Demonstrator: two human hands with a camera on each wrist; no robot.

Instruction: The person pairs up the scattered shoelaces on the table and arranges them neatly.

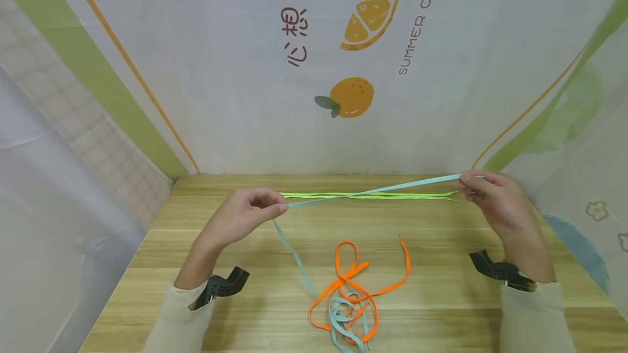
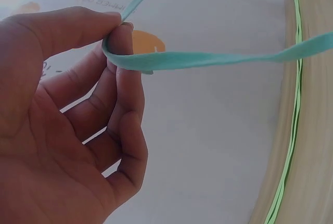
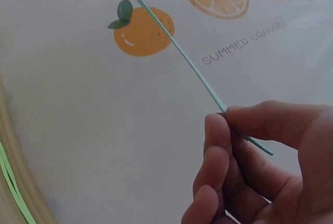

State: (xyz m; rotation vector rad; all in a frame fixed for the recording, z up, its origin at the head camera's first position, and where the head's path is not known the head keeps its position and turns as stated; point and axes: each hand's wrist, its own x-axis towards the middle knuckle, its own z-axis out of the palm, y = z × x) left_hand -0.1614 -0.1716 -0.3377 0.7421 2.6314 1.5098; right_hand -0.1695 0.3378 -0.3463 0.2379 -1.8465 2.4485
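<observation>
A pale turquoise shoelace (image 1: 407, 184) is stretched between my two hands above the table, its right side higher. My left hand (image 1: 245, 212) pinches it between thumb and forefinger, and in the left wrist view the lace (image 2: 182, 60) bends round the forefinger. From there it hangs down to a loose turquoise coil on the table. My right hand (image 1: 500, 200) pinches it near one end; a short tip pokes out past the fingers in the right wrist view (image 3: 260, 148). An orange shoelace (image 1: 374, 320) lies looped and tangled with the turquoise coil.
Two lime-green shoelaces (image 1: 392, 196) lie straight, side by side, along the back of the wooden table (image 1: 162, 266). A white curtain (image 1: 235, 97) printed with oranges hangs behind it, and more cloth hangs at both sides.
</observation>
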